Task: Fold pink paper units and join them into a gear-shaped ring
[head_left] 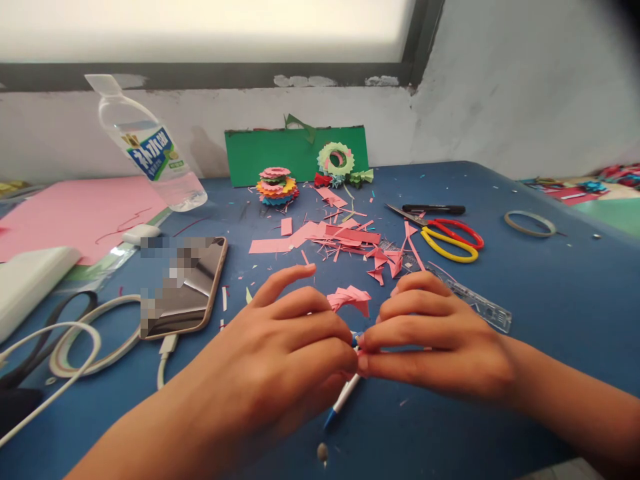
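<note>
My left hand (pixel 305 347) and my right hand (pixel 440 333) meet at the fingertips low in the middle of the view. Both are closed in a pinch on a small piece of pink paper, mostly hidden by the fingers. Just beyond them lies a curved row of interlocked pink folded paper pieces (pixel 350 300). A white and blue pen (pixel 343 401) lies on the table below the hands, its upper part covered by them. Several loose pink folded pieces (pixel 393 260) lie in front of my right hand.
Pink scraps (pixel 305 237), red-and-yellow-handled scissors (pixel 450 240), a black pen (pixel 434 209) and a clear ruler (pixel 480 303) lie ahead. Tape (pixel 530 223) is far right. Left are a phone (pixel 195 287), cables (pixel 95 363) and a bottle (pixel 150 147). Paper rings (pixel 277 187) stand behind.
</note>
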`<state>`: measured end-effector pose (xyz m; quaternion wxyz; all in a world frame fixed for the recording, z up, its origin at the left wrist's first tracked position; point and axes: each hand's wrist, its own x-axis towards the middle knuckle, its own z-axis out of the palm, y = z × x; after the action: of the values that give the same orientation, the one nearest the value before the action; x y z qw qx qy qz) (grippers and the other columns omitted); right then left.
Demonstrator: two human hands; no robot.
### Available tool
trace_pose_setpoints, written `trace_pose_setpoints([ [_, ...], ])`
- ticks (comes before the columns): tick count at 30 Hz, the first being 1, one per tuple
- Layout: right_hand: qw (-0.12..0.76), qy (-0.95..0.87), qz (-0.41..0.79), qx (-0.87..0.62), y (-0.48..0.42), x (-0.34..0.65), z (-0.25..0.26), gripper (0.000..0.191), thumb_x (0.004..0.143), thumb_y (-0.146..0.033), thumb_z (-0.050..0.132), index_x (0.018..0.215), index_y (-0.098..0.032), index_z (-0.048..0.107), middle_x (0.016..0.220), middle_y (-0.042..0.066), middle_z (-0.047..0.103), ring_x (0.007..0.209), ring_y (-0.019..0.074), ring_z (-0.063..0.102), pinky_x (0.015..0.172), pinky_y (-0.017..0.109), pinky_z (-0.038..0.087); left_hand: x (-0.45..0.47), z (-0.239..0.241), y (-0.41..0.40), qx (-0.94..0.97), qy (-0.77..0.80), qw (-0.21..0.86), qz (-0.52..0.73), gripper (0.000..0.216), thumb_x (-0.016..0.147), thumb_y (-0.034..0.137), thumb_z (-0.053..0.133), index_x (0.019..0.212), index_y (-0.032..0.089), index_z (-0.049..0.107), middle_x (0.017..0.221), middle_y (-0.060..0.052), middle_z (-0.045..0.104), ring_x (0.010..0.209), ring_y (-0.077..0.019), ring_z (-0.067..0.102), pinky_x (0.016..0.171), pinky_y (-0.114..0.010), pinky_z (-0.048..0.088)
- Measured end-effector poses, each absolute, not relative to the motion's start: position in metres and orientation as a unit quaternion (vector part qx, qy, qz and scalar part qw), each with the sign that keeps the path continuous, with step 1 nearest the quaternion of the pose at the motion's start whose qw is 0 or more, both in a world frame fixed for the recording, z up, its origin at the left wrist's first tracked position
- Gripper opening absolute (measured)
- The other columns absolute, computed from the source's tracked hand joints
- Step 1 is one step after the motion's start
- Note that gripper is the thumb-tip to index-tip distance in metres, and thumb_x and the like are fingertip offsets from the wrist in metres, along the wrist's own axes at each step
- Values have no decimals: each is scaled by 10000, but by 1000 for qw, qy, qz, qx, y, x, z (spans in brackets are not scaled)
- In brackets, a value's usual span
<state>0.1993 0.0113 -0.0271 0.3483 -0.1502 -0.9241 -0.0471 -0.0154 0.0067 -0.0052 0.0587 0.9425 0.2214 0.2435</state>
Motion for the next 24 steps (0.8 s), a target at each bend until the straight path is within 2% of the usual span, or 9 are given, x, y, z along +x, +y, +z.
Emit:
trace_pose_setpoints([
  [15,340,-923,-101,-150,8,200,-24,161,900,-144,481,823,-170,621,792,-26,679,733,103,548,781,288,389,-14,-6,6,931,226,69,277,106,785,123,605,786,228,606,755,97,655,721,-92,527,1016,-315,245],
  [20,324,-928,-80,-168,8,196,-28,92,878,-123,495,865,-148,583,806,-10,652,774,111,533,797,287,390,-15,-7,7,937,218,65,264,106,790,127,600,810,231,613,743,90,660,701,-93,532,1018,-319,250],
  [24,362,-915,-45,-170,9,194,-29,28,846,-150,561,830,-152,585,800,-7,653,786,118,543,792,297,400,-15,-7,8,937,199,31,285,110,794,107,592,789,216,606,755,89,678,699,-91,544,1029,-323,249],
])
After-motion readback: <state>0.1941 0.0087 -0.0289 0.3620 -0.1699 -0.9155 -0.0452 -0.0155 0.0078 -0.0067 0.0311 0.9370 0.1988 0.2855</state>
